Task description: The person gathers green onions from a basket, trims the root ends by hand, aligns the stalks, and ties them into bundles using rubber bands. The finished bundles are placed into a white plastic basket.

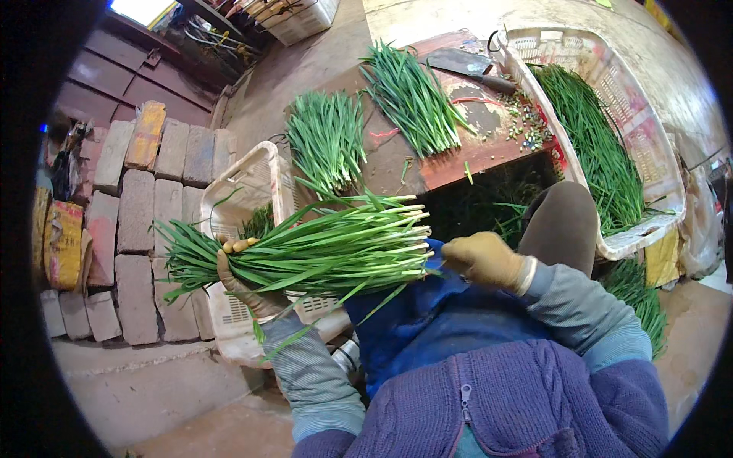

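A thick bundle of garlic chives (343,246) lies sideways above my lap, pale stem ends to the right. Around its leafy end wraps my left hand (246,286), in a tan glove, gripping it. My right hand (487,259), also gloved, is beside the pale ends with its fingers curled; whether it pinches anything is hidden. Beyond, two more chive bundles, one on the left (326,137) and one farther right (413,100), rest on a low wooden board (395,166). A broad-bladed cleaver (458,60) lies near the board's far right.
On the right stands a white plastic crate (641,120) holding loose chives (595,149). Another white crate (275,172) is at my left, partly under the bundle. Stacked bricks (137,212) line the left side. Trimmed bits (527,123) and red ties (476,100) litter the board.
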Demonstrator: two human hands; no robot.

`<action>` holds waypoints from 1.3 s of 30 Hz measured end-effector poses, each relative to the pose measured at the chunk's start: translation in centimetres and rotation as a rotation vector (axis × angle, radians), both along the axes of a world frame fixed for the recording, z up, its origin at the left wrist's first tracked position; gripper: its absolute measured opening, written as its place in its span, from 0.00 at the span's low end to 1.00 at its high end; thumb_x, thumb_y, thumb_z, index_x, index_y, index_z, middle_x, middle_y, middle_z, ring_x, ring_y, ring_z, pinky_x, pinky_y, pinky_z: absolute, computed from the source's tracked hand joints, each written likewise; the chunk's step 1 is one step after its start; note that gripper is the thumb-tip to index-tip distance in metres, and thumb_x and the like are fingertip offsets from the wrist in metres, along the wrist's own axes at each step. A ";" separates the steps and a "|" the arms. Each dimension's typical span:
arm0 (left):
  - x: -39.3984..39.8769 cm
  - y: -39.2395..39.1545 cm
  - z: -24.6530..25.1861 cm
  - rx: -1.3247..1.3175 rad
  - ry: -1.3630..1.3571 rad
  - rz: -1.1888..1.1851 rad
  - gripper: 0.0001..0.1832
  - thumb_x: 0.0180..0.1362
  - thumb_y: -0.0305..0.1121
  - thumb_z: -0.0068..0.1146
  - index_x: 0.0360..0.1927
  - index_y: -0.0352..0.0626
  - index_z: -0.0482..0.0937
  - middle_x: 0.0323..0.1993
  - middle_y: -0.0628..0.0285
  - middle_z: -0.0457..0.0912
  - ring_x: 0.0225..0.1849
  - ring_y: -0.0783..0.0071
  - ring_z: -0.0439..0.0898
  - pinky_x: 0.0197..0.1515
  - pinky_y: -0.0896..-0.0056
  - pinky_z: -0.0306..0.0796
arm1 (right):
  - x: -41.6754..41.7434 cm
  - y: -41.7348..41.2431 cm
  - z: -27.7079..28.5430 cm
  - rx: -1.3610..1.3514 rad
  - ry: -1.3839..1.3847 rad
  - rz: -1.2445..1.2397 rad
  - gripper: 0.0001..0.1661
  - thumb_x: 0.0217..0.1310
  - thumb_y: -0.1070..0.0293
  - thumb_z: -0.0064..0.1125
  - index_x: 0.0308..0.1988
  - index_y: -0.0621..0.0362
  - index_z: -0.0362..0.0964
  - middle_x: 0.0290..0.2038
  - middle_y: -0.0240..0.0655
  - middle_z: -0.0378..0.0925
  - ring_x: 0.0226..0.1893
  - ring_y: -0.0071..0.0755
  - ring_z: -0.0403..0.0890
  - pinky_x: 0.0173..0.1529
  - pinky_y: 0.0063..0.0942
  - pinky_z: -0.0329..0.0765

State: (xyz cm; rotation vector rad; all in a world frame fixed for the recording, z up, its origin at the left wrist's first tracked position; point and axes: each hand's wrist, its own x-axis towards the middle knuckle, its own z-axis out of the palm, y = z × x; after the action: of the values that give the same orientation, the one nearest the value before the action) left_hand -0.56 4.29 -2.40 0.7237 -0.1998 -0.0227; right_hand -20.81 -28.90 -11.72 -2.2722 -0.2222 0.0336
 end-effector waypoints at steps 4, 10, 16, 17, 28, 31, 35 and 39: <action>-0.5 0.8 0.3 0.043 0.022 0.044 0.11 0.64 0.41 0.54 0.39 0.45 0.77 0.32 0.66 0.81 0.38 0.70 0.78 0.52 0.62 0.74 | -1.0 -4.1 0.2 -0.512 0.217 -0.044 0.15 0.57 0.57 0.58 0.38 0.57 0.74 0.34 0.42 0.80 0.37 0.51 0.81 0.41 0.42 0.78; -0.9 0.2 0.4 0.036 0.017 0.039 0.11 0.64 0.41 0.54 0.37 0.45 0.77 0.31 0.65 0.81 0.38 0.68 0.79 0.53 0.61 0.74 | 1.3 1.1 5.3 0.426 0.115 -0.167 0.18 0.62 0.54 0.59 0.39 0.58 0.78 0.33 0.43 0.81 0.35 0.43 0.82 0.41 0.33 0.76; -0.8 0.8 0.1 0.083 0.028 0.084 0.10 0.63 0.41 0.54 0.37 0.45 0.77 0.32 0.65 0.81 0.38 0.68 0.78 0.53 0.63 0.73 | 0.9 -0.6 2.9 0.185 0.269 -0.385 0.20 0.58 0.54 0.62 0.41 0.59 0.78 0.37 0.47 0.80 0.37 0.49 0.82 0.42 0.37 0.77; -0.8 0.9 0.0 0.082 0.036 0.090 0.10 0.63 0.41 0.54 0.37 0.45 0.77 0.32 0.65 0.80 0.39 0.68 0.78 0.53 0.63 0.73 | 0.8 -0.6 2.7 0.195 0.179 -0.288 0.21 0.58 0.53 0.61 0.44 0.58 0.77 0.40 0.47 0.79 0.40 0.50 0.81 0.44 0.38 0.77; -1.4 -0.1 -0.4 0.094 0.104 0.188 0.10 0.62 0.40 0.55 0.40 0.46 0.77 0.32 0.67 0.81 0.38 0.70 0.79 0.51 0.65 0.75 | 0.1 -0.2 1.1 0.019 0.249 -0.204 0.18 0.66 0.52 0.50 0.38 0.55 0.75 0.31 0.47 0.79 0.35 0.56 0.81 0.38 0.46 0.76; -0.4 0.9 -1.3 0.080 0.086 0.185 0.12 0.62 0.42 0.56 0.38 0.45 0.76 0.33 0.66 0.80 0.38 0.68 0.79 0.51 0.65 0.75 | -0.5 -2.6 0.8 -0.118 0.346 -0.141 0.23 0.64 0.45 0.52 0.39 0.55 0.76 0.32 0.48 0.80 0.36 0.55 0.81 0.40 0.45 0.76; -0.9 0.9 -1.2 0.107 0.127 0.202 0.12 0.62 0.43 0.56 0.38 0.45 0.77 0.33 0.66 0.80 0.39 0.68 0.79 0.51 0.64 0.75 | 0.4 2.2 3.9 0.178 0.292 -0.120 0.27 0.61 0.41 0.55 0.39 0.56 0.78 0.34 0.48 0.81 0.37 0.51 0.82 0.42 0.39 0.77; -0.6 1.3 -1.5 0.078 0.130 0.166 0.10 0.62 0.41 0.56 0.37 0.46 0.78 0.33 0.66 0.82 0.39 0.68 0.80 0.51 0.63 0.75 | 1.0 4.8 3.4 0.361 0.175 -0.295 0.20 0.62 0.52 0.56 0.32 0.58 0.79 0.27 0.46 0.79 0.30 0.48 0.82 0.37 0.36 0.77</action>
State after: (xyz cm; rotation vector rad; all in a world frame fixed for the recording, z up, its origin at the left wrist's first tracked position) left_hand -1.18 5.56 -3.93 0.8122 -0.0139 0.0806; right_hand -19.78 -24.11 -8.28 -1.9082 0.1871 0.0351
